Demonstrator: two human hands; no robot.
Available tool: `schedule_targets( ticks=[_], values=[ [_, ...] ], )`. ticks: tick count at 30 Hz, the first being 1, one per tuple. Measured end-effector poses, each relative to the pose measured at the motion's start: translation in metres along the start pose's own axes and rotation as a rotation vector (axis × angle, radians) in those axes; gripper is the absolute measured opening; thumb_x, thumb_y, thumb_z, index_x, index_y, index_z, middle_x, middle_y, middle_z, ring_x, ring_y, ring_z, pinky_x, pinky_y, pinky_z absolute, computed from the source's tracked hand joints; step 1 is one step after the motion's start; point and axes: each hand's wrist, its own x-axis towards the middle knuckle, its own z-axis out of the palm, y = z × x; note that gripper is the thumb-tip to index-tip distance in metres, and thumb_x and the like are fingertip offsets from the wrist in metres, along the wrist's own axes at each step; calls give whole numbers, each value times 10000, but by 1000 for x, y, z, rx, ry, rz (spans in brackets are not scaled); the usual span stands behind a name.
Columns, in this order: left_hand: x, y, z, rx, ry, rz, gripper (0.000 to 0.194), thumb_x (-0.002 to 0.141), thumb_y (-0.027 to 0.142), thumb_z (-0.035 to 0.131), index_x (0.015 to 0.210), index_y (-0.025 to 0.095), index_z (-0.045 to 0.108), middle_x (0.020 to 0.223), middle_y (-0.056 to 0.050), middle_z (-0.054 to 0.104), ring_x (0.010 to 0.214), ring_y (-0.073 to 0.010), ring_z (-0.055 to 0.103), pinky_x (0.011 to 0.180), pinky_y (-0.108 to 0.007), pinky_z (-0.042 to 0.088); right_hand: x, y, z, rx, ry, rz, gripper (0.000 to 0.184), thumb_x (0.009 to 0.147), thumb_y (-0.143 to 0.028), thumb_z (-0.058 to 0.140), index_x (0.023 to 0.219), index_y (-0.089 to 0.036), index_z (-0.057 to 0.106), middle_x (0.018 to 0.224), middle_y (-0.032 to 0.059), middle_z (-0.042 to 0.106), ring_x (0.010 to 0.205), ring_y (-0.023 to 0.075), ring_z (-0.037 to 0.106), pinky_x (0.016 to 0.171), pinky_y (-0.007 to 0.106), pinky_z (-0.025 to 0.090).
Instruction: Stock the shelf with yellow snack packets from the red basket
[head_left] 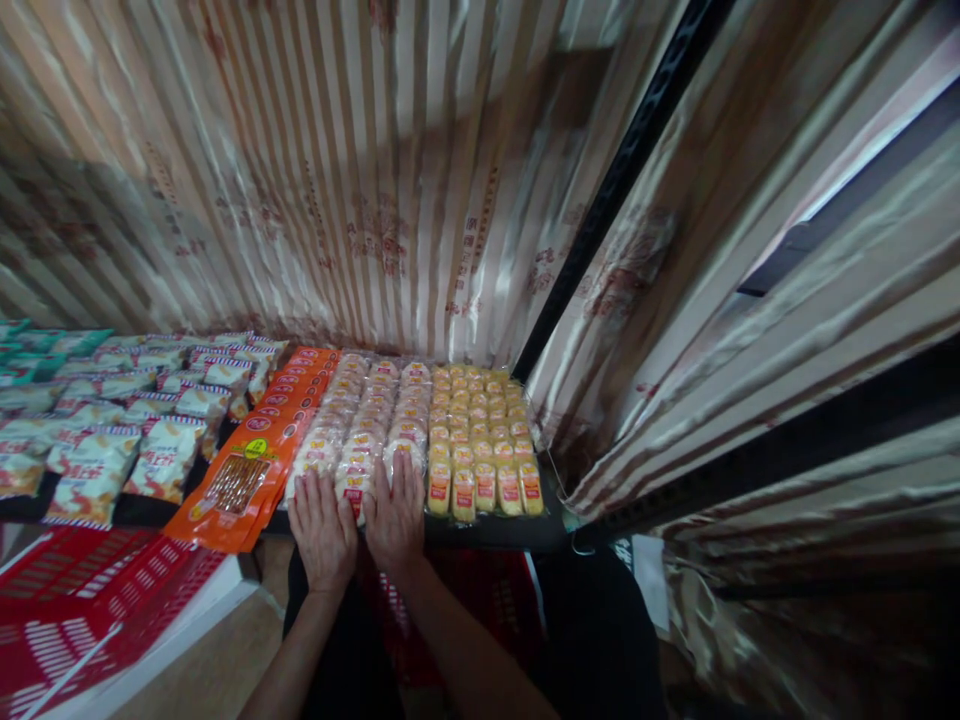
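Both hands rest against the front of several rows of clear-wrapped, pale round snack packs point(360, 410) with red and yellow labels. My left hand point(324, 530) lies with fingers stretched out over the front end of the left row. Close beside it, my right hand point(396, 515) touches the front of the middle and right rows, its fingers extended too. Right of them stand rows of yellow wrapped cakes point(484, 435) with orange labels. To the left, flat orange snack bags point(255, 450) lie stacked, slightly overhanging the shelf's front edge.
The dark shelf point(495, 533) also carries white snack bags point(169, 455) and green packs point(45, 350) at left. Behind hangs a striped curtain point(375, 180); a black perforated post point(600, 210) rises at the right. A red basket point(97, 600) stands below left.
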Motion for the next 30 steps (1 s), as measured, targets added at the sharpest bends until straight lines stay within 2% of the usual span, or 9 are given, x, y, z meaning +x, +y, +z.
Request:
schedule_targets(
  ticks=[3, 10, 16, 19, 23, 30],
  values=[
    [-1, 1, 0, 11, -20, 1, 562, 932, 256, 352, 1452, 114, 192, 1477, -195, 299, 1410, -285, 146, 1108, -543, 201, 0, 1, 1, 14, -29, 11, 494, 937, -355, 394, 1391, -160, 384, 1476, 153, 328, 1406, 266, 172, 1112, 509, 203],
    [-1, 5, 1, 47, -57, -12, 522, 930, 271, 358, 1418, 98, 296, 1503, -198, 224, 1414, -299, 106, 1113, -550, 188, 2, 1, -1, 40, -112, 38, 537, 932, -388, 403, 1409, -146, 349, 1495, 168, 279, 1415, 266, 124, 1125, 501, 173],
    [-3, 2, 4, 43, -27, 10, 569, 932, 288, 352, 1451, 117, 192, 1497, -197, 241, 1410, -302, 123, 1101, -561, 210, 0, 1, -8, 68, -70, -20, 539, 942, -357, 377, 1433, -155, 290, 1507, 137, 260, 1417, 253, 120, 1126, 496, 187],
    [-6, 2, 4, 41, -21, 54, 572, 932, 272, 347, 1454, 118, 171, 1490, -198, 260, 1410, -294, 131, 1103, -550, 212, -8, 3, -13, 68, -56, -60, 537, 938, -331, 385, 1433, -148, 287, 1501, 118, 282, 1418, 231, 120, 1132, 458, 209],
    [-13, 4, -1, 24, -51, 129, 575, 926, 258, 342, 1458, 137, 159, 1500, -182, 247, 1412, -287, 128, 1104, -543, 209, -23, 9, -23, 90, -105, -102, 534, 933, -302, 388, 1431, -133, 295, 1493, 108, 305, 1415, 213, 141, 1135, 412, 239],
    [-37, 14, -6, -1, -86, 301, 601, 917, 207, 336, 1467, 145, 103, 1469, -196, 322, 1409, -257, 162, 1099, -503, 235, -41, 18, -32, 150, -117, -164, 493, 930, -281, 383, 1388, -99, 377, 1472, 135, 337, 1406, 225, 182, 1111, 408, 305]
  ],
)
